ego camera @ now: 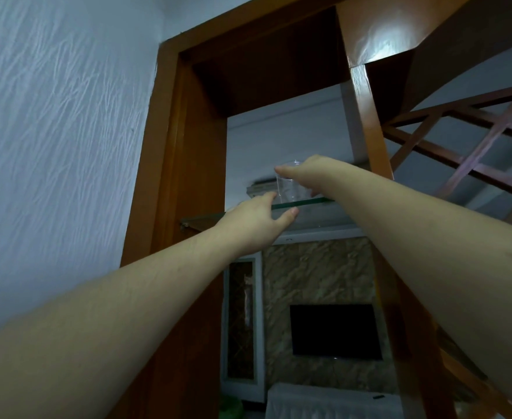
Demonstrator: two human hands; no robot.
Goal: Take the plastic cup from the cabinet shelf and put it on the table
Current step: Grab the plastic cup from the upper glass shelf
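A: While both arms reached up, where was the plastic cup [289, 184]?

B: On the glass shelf [309, 203] inside the wooden cabinet frame [170, 152], upright, just in front of a flat stack of something, too blurred to name.

A: Right hand [310, 173]?

B: Wrapped over the cup near its rim, thumb on the left side, the other fingers hidden behind it. Lifted or not, couldn't tell.

A: Left hand [256, 219]?

B: Fingers [268, 197] spread loose, gripping nothing, tips touching the cup's lower left side; thumb under the shelf's front edge.

A: Background?

B: Dark TV [335, 331] on a stone-pattern wall, seen below the shelf.
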